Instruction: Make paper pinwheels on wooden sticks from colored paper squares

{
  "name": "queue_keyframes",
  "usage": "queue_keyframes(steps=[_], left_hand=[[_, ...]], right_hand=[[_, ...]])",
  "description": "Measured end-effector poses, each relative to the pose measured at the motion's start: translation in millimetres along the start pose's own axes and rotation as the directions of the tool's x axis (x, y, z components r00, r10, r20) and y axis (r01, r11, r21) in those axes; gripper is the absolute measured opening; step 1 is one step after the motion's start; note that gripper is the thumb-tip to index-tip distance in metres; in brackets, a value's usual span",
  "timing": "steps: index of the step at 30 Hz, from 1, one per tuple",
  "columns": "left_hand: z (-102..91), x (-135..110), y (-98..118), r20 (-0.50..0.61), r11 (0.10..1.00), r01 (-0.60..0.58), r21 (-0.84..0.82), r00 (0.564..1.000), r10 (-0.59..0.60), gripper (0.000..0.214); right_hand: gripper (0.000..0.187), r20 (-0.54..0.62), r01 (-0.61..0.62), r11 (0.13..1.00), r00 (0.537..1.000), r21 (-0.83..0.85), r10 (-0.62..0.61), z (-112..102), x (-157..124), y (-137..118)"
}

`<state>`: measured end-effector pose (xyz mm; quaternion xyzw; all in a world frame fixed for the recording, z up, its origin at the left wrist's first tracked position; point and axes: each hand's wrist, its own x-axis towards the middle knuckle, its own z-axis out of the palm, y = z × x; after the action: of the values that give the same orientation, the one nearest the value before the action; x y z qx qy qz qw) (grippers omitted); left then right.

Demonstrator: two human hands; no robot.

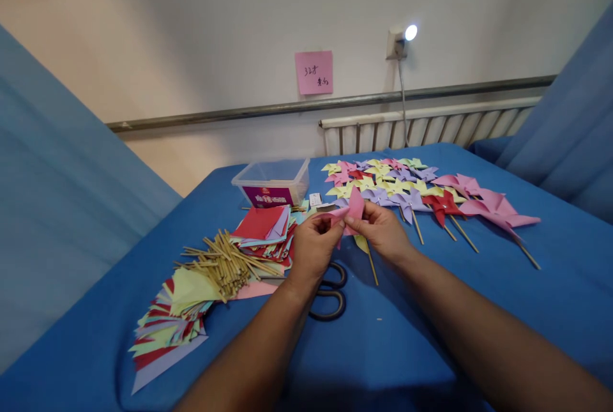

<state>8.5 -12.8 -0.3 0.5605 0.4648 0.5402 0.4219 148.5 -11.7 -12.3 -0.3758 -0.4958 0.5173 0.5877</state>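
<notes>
Both of my hands pinch a pink paper pinwheel [355,206] above the middle of the blue-covered table. My left hand [311,243] grips its left side, thumb and fingertips together. On the right side, my right hand [385,232] presses the paper between thumb and fingers. Part of the pinwheel is hidden behind my fingers. Under and just beyond my hands, a yellow pinwheel on a wooden stick [372,264] lies partly covered. Black-handled scissors [335,305] rest below my left wrist, their blades hidden by my arm.
Rows of finished pinwheels [397,190] lie at the back right. To the left are a heap of wooden sticks [225,265], stacked coloured paper squares [261,223] and a fan of cut paper [167,322]. A clear plastic box [272,172] stands behind, near a radiator [421,128].
</notes>
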Motion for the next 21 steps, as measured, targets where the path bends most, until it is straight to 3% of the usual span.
queue_keyframes(steps=[6,11,14,21], left_hand=[[0.5,0,-5,-0.008,0.996,0.053,-0.066,0.999,-0.054,0.025],[0.9,0,3,0.042,0.977,0.127,-0.168,0.992,-0.122,0.028],[-0.1,0,6,0.049,0.977,0.142,-0.160,0.990,-0.136,0.029],[0.2,1,3,-0.003,0.985,0.130,-0.109,0.991,-0.132,0.028]], right_hand=[[0.028,-0.072,0.061,0.997,0.995,-0.047,-0.064,3,-2,5],[0.030,-0.046,0.023,0.998,0.999,0.058,-0.020,6,-5,2],[0.031,-0.043,-0.023,0.993,0.999,0.113,0.028,7,-6,0],[0.031,-0.076,-0.009,0.994,0.997,0.107,0.017,9,-5,9]])
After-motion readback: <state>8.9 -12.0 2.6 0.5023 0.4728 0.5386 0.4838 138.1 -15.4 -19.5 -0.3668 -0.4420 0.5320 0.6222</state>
